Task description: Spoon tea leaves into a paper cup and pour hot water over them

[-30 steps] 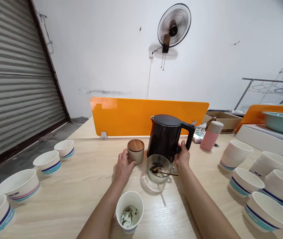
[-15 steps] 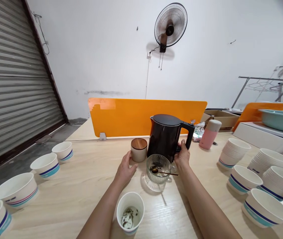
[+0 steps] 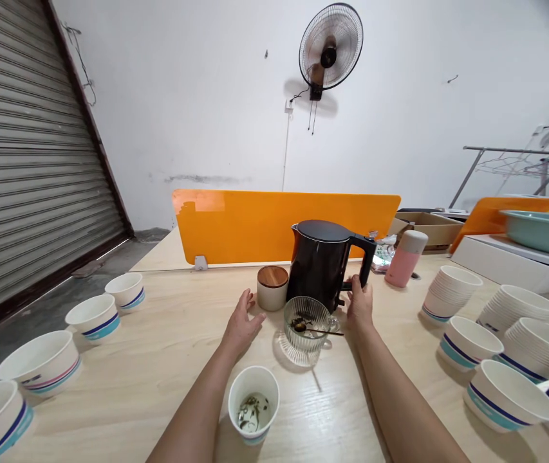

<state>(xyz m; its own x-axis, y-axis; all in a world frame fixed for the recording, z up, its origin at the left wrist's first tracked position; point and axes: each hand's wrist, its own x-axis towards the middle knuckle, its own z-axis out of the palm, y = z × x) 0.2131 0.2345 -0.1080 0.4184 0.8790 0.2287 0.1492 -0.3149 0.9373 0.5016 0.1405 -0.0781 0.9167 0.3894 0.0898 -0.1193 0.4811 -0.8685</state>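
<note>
1. Your left hand [image 3: 242, 329] is spread, fingers apart, at lower center, just beside the lidded jar [image 3: 273, 287], with the paper cup [image 3: 253, 404] below it.
2. The glass mug [image 3: 304, 328] stands between your hands.
3. Your right hand [image 3: 360, 307] is upright, fingers pressed together, pinching nothing, just beside the black kettle [image 3: 317, 263].

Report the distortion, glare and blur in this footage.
Head view: wide-angle distortion bows the roller shutter; glare whitens the left end of the orange desk divider; the glass mug looks sharp, without motion blur; a dark smear clouds the top right corner.
</note>
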